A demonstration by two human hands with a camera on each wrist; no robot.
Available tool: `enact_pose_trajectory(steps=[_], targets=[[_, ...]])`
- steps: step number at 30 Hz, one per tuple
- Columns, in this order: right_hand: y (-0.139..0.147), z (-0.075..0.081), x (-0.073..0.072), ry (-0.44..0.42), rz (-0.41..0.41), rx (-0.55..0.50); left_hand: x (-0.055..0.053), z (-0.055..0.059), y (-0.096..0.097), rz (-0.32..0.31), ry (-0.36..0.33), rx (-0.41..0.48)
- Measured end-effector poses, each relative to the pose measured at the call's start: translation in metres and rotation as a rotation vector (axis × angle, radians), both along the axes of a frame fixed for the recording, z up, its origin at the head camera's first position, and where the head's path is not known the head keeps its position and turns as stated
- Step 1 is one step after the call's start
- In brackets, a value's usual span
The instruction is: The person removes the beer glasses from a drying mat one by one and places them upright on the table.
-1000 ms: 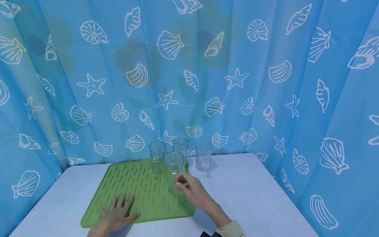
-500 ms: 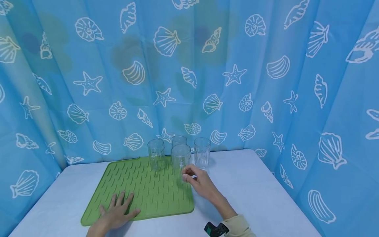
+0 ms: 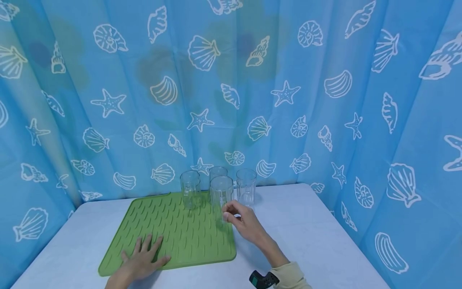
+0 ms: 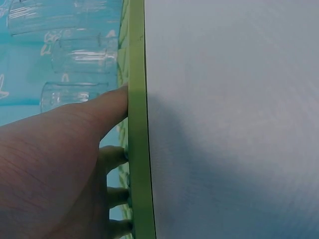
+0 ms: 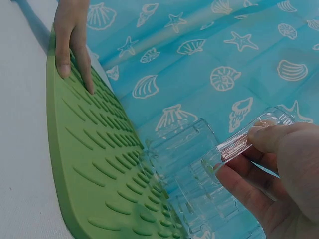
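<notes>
My right hand (image 3: 243,222) pinches the handle (image 5: 234,148) of a clear glass mug (image 3: 221,192), which stands upright over the right part of a green ridged drying mat (image 3: 169,241). Thumb and fingers wrap that handle in the right wrist view. My left hand (image 3: 142,259) lies with spread fingers on the mat's front left; its thumb (image 4: 114,102) meets the mat's rim in the left wrist view. Behind the held mug are further clear glasses: one glass (image 3: 190,186) on the mat's back edge, one glass (image 3: 218,171) partly hidden by the mug.
Another clear glass (image 3: 247,184) stands off the mat, just right of the held mug and behind my right hand. The mat lies on a white-covered table (image 3: 306,241). A blue curtain (image 3: 231,80) with white shell and starfish prints hangs close behind the table.
My right hand and the held mug have moved right and slightly back across the mat, then stayed nearly still. My left hand has kept its place on the mat.
</notes>
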State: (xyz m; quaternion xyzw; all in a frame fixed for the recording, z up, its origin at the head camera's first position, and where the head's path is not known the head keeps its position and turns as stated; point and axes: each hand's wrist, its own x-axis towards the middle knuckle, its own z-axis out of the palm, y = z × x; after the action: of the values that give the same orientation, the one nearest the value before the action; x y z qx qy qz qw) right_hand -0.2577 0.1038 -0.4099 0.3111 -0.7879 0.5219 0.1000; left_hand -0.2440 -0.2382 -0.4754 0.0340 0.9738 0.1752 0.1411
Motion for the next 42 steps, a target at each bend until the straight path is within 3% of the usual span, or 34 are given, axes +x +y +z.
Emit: enact_pose_trajectory(steps=[6, 11, 17, 26, 35, 42], targets=[[0.002, -0.001, 0.001, -0.009, 0.005, -0.019, 0.001, 0.002, 0.002, -0.002, -0.006, 0.004], [0.002, -0.001, 0.0, 0.032, 0.014, -0.022, -0.001, 0.004, 0.002, 0.006, -0.024, -0.008], [0.003, -0.001, -0.001, 0.044, 0.013, -0.043, -0.002, 0.005, 0.002, -0.008, 0.011, -0.032], [0.007, -0.024, -0.024, 0.005, 0.022, -0.124, -0.003, 0.018, 0.015, 0.022, 0.014, -0.085], [0.009, -0.026, -0.026, -0.118, 0.11, -0.276, -0.01, 0.034, 0.036, -0.029, 0.158, -0.019], [0.004, -0.026, -0.025, -0.285, 0.152, -0.46, -0.017, 0.046, 0.054, -0.049, 0.277, 0.054]])
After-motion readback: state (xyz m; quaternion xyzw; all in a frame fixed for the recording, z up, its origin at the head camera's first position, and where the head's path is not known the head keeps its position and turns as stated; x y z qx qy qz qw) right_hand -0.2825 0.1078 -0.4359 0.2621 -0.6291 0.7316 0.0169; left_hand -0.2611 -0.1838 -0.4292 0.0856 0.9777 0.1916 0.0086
